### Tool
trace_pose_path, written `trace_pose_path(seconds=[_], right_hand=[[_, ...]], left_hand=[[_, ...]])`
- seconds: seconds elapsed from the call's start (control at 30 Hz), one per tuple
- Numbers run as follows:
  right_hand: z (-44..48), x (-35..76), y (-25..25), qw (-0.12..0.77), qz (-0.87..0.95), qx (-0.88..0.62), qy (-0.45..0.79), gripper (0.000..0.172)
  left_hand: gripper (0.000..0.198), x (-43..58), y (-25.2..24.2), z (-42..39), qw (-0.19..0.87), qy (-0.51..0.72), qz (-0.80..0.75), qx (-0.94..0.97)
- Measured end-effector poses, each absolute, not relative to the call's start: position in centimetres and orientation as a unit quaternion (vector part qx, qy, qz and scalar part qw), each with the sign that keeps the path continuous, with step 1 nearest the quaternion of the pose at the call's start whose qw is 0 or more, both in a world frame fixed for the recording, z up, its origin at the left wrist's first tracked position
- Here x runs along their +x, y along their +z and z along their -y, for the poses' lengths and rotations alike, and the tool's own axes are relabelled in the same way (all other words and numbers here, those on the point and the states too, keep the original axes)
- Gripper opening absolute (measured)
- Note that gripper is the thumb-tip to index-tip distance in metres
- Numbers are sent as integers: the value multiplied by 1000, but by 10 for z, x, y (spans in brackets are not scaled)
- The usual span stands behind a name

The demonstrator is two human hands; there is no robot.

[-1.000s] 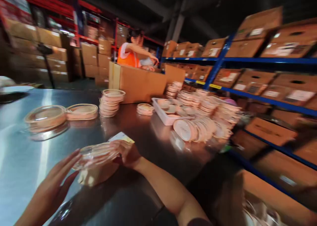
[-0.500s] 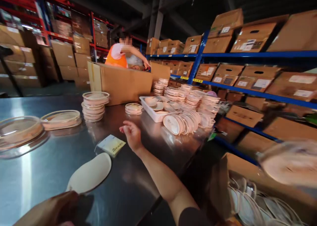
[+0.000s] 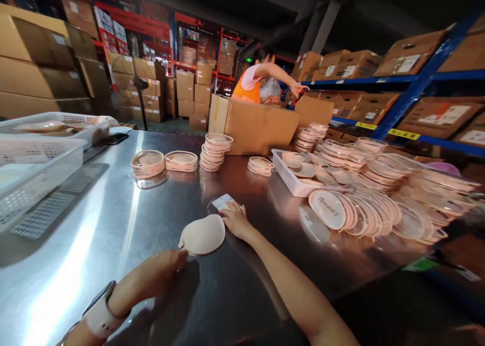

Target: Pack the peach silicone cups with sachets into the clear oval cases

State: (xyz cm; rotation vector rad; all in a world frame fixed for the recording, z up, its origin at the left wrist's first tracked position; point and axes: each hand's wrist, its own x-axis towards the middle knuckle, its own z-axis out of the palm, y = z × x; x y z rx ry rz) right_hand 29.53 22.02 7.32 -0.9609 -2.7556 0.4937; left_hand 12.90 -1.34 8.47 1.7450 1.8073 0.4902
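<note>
My left hand (image 3: 168, 265), with a watch at the wrist, is closed on the narrow end of a pale oval pad (image 3: 203, 235), held tilted above the metal table. Beyond the pad, a small stack of printed cards (image 3: 222, 201) lies on the tabletop. My right hand (image 3: 235, 220) reaches over it, fingers apart and fingertips at the stack's right edge. The thumb is close to the pad's upper right rim. Whether a card is lifted cannot be made out.
Clear-wrapped oval pads stand in stacks (image 3: 216, 151) at the back and in rows (image 3: 356, 212) at the right. A white basket (image 3: 293, 182) holds more pads; other baskets (image 3: 41, 159) are at left. A co-worker (image 3: 250, 83) leans over a large carton (image 3: 261, 126).
My view has swung right to left, bringing the left baskets into sight. My right hand has come down from above the table to the card stack. The left hand still holds the pad.
</note>
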Motion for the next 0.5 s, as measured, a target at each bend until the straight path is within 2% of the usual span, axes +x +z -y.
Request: trace_pose_path(seconds=[0.13, 0.2, 0.27, 0.37, 0.5], right_hand=[[-208, 297, 77, 14, 965, -223, 137, 38], [-196, 296, 77, -20, 976, -169, 138, 48], [-183, 294, 76, -26, 978, -142, 153, 50], [-169, 292, 78, 5, 966, -183, 181, 36], [-172, 291, 79, 30, 942, -262, 209, 11]], left_hand=[[17, 134, 96, 9, 405, 236, -654, 594], [21, 139, 99, 3, 422, 285, -642, 573], [23, 142, 97, -5, 411, 337, -639, 556], [27, 143, 84, -13, 416, 401, -643, 502], [42, 137, 69, -17, 490, 442, -619, 427]])
